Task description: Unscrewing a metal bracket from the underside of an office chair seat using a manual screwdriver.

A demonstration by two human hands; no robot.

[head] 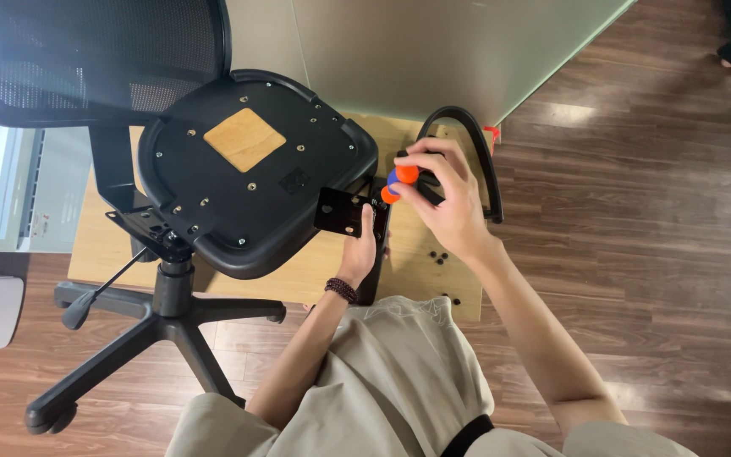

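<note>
Orange and blue, the handle of a screwdriver (398, 181) sits pinched in the curled fingers of the right hand (448, 201), just above the upper end of a black armrest bracket (377, 245). The left hand (361, 247) is wrapped around that bracket from below, fingers closed on it, with a dark bead bracelet (342, 290) at the wrist. A flat black mounting plate (340, 211) juts from the bracket's top toward the underside of the chair seat (247, 169), which is tilted up to face the viewer and carries a pale wooden square at its centre. A curved black armrest (475, 152) lies just behind the right hand on a low wooden board (416, 279). Several small black screws (439, 257) rest loose on the board near the right wrist. The mesh chair back (86, 59) stands at upper left; the wheeled base (162, 326) spreads over the dark wooden floor (636, 254).
</note>
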